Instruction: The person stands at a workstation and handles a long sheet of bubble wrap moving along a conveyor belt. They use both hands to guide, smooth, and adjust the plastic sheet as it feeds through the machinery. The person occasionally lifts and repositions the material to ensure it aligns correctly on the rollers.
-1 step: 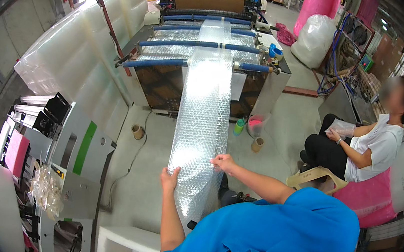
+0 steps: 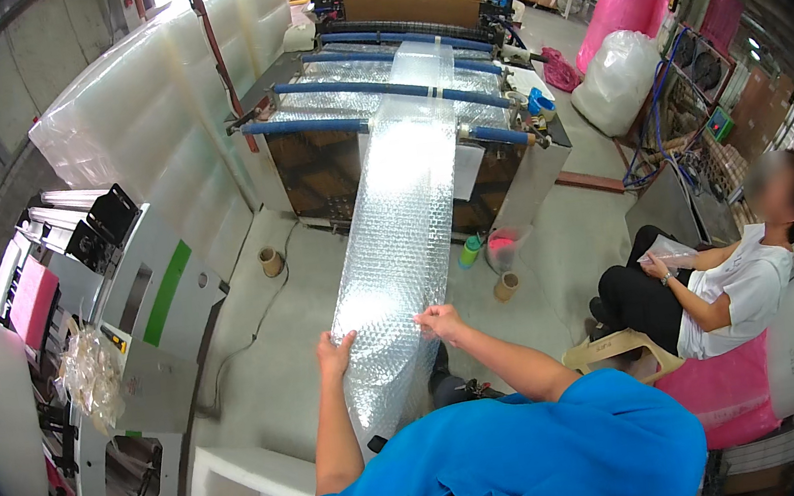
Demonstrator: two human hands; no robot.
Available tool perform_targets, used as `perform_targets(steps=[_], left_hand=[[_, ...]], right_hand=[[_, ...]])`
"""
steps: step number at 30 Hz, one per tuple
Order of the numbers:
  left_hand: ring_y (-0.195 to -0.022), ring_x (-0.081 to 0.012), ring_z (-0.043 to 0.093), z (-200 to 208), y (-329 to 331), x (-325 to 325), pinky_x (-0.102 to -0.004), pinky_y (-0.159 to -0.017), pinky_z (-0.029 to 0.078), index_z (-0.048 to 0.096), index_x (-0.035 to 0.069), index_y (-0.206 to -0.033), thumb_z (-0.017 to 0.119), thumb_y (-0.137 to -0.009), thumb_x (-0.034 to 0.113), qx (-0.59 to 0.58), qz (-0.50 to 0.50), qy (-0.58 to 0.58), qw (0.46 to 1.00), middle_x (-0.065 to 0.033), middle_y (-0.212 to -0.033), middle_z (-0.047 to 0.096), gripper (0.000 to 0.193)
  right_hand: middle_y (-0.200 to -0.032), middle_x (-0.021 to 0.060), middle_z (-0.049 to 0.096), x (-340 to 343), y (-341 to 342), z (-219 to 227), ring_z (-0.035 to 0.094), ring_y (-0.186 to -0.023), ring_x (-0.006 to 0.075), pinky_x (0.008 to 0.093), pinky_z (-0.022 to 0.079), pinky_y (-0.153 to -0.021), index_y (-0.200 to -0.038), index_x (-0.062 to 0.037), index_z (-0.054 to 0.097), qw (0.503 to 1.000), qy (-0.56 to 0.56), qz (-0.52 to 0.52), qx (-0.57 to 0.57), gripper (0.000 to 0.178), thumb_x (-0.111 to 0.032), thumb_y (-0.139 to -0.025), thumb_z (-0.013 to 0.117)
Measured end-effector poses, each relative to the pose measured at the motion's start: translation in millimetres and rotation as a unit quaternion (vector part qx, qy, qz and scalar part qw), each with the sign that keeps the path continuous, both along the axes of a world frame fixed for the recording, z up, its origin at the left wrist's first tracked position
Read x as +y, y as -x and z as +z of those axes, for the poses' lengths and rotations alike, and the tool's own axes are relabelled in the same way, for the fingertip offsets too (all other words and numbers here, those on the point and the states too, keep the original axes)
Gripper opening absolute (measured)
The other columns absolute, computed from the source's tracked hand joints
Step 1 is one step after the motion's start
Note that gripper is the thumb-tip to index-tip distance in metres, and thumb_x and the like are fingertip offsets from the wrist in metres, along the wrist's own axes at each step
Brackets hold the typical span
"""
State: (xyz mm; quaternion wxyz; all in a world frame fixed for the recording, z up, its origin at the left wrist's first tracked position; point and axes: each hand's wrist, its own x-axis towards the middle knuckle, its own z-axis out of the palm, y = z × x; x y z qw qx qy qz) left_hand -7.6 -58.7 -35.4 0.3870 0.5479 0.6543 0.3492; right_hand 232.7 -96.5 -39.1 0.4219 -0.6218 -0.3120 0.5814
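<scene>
Clear bubble film (image 2: 398,218) is stretching as a long strip from the machine (image 2: 387,86) with blue rollers (image 2: 388,90) down to the person's 2 bare hands, and its lower end is reaching near the blue shirt (image 2: 502,453). From my distant place I am watching the fingers most carefully. The left hand (image 2: 334,353) is holding the left edge of the film: its thumb is lying on the upper face, close to the fingers, so the opening is narrow; how the fingertips are standing underneath, I cannot tell. The right hand (image 2: 440,322) is pinching the right edge between thumb and forefinger, with almost no gap; its other fingers are curling, partly hidden. The hands are standing apart, with the film between them. On the floor beyond, a green bottle (image 2: 470,251) and a cardboard tube (image 2: 507,284) are standing near each other. At right, 1 co-worker (image 2: 735,296) is sitting, holding a clear plastic piece (image 2: 672,252).
</scene>
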Motion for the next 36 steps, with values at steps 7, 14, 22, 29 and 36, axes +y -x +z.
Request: perform_targets(steps=[7, 14, 22, 29, 36], left_hand=[[-0.081, -0.0302, 0.055, -25, -6, 2, -0.0355, -0.069, 0.043, 0.048, -0.004, -0.092, 0.066, -0.064, 0.034, 0.061, -0.049, 0.021, 0.997, -0.0214, -0.086, 0.056, 0.05], [-0.094, -0.0364, 0.049, -49, -14, 8, -0.0397, -0.078, 0.039, 0.038, -0.001, -0.107, 0.048, -0.074, 0.047, 0.167, -0.096, 0.144, 0.971, -0.0252, -0.098, 0.051, 0.059], [-0.102, -0.0348, 0.044, -104, -24, 31, -0.0391, -0.084, 0.035, 0.034, -0.002, -0.113, 0.039, -0.075, 0.055, 0.222, -0.155, 0.264, 0.926, -0.0237, -0.107, 0.047, 0.069], [-0.11, -0.0327, 0.037, -146, -18, 44, -0.0382, -0.091, 0.03, 0.025, -0.001, -0.122, 0.038, -0.076, 0.055, 0.247, -0.194, 0.357, 0.88, -0.0238, -0.117, 0.039, 0.075], [-0.11, -0.0325, 0.038, -127, -70, 112, -0.0376, -0.091, 0.03, 0.026, 0.0, -0.122, 0.038, -0.076, 0.054, 0.255, -0.16, 0.359, 0.884, -0.0221, -0.117, 0.04, 0.072]], right_hand=[[-0.054, 0.0014, 0.05, 17, -15, -20, 0.047, -0.043, 0.0109, 0.0261, 0.041, -0.038, -0.061, -0.0069, 0.054, 0.986, 0.128, 0.06, -0.089, 0.02, -0.021, -0.067, 0.066], [-0.051, -0.0004, 0.049, 24, -23, -65, 0.044, -0.041, 0.0095, 0.0278, 0.043, -0.038, -0.063, -0.0079, 0.056, 0.967, 0.113, 0.138, -0.185, 0.023, -0.028, -0.069, 0.065], [-0.063, 0.0015, 0.056, 31, -42, -91, 0.049, -0.047, 0.0108, 0.0282, 0.047, -0.042, -0.072, -0.0073, 0.061, 0.965, 0.176, 0.132, -0.14, 0.026, -0.032, -0.065, 0.068], [-0.072, 0.0019, 0.059, 34, -45, -120, 0.054, -0.059, 0.0109, 0.0248, 0.045, -0.05, -0.076, -0.0075, 0.062, 0.935, 0.255, 0.227, -0.099, 0.026, -0.03, -0.065, 0.069], [-0.058, -0.0002, 0.057, 92, -80, -106, 0.051, -0.049, 0.0077, 0.0222, 0.04, -0.045, -0.07, -0.0069, 0.063, 0.968, 0.155, 0.127, -0.15, 0.023, -0.029, -0.066, 0.068]])
